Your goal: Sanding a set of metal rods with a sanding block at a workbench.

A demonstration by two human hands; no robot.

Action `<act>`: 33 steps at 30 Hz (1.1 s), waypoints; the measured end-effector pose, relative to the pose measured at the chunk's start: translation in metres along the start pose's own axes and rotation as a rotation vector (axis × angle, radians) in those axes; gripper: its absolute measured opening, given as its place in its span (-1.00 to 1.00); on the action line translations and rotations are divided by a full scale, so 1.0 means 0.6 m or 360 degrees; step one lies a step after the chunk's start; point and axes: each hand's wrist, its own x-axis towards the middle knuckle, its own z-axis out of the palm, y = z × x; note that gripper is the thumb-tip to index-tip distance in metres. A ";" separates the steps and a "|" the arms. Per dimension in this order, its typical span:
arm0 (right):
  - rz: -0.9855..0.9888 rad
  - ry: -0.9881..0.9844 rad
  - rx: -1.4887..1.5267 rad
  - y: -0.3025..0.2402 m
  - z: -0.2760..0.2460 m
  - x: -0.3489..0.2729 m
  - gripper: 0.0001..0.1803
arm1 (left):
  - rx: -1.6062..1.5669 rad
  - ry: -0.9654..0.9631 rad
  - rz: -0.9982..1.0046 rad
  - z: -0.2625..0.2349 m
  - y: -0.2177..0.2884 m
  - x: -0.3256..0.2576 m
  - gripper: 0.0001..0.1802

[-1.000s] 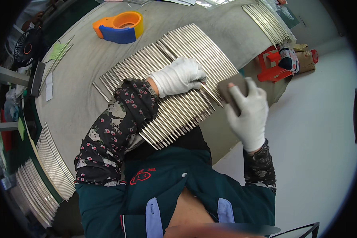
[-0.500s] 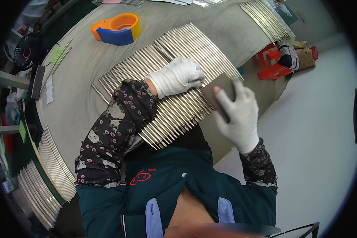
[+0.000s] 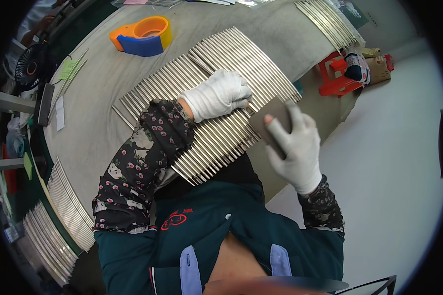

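Just outside the bench's [image 3: 98, 93] left edge stands a black fan [image 3: 30, 66]; a pale green note [image 3: 66, 70] lies just inside that edge. Farther right, an orange, yellow and blue tape dispenser [image 3: 142, 45] sits near the far edge. Slim silver metal rods [image 3: 251, 61] lie side by side in a broad row reaching the near edge. The left hand [image 3: 216, 96], white-gloved, rests on the row's middle, fingers curled together; whether they pinch 1 rod I cannot tell. At the row's right side, the right hand [image 3: 298, 147], also gloved, grips a flat brown block [image 3: 280, 114], fingers parted across it. A separate rod bundle [image 3: 327, 24] lies at the far right corner; beyond the right edge stands a red plastic stool [image 3: 337, 87].
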 end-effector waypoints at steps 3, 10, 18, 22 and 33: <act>0.0328 0.0157 -0.0300 0.056 0.013 -0.014 -0.51 | 0.0039 0.0040 0.0055 -0.004 0.008 0.000 -0.80; 0.0357 0.0208 -0.0250 0.069 0.017 -0.025 -0.48 | 0.0035 -0.0006 0.0026 0.001 0.001 -0.003 -0.77; 0.0360 0.0251 0.0062 0.073 0.022 -0.069 -0.40 | 0.0422 0.0295 0.0112 -0.014 0.008 -0.018 -0.70; 0.0320 0.0197 0.0217 0.067 0.022 -0.082 -0.37 | 0.0691 0.0229 -0.0281 -0.022 0.005 -0.029 -0.41; 0.0130 0.0040 0.0480 0.057 0.037 -0.080 -0.30 | 0.0920 -0.0235 -0.0605 -0.021 -0.017 0.015 -0.34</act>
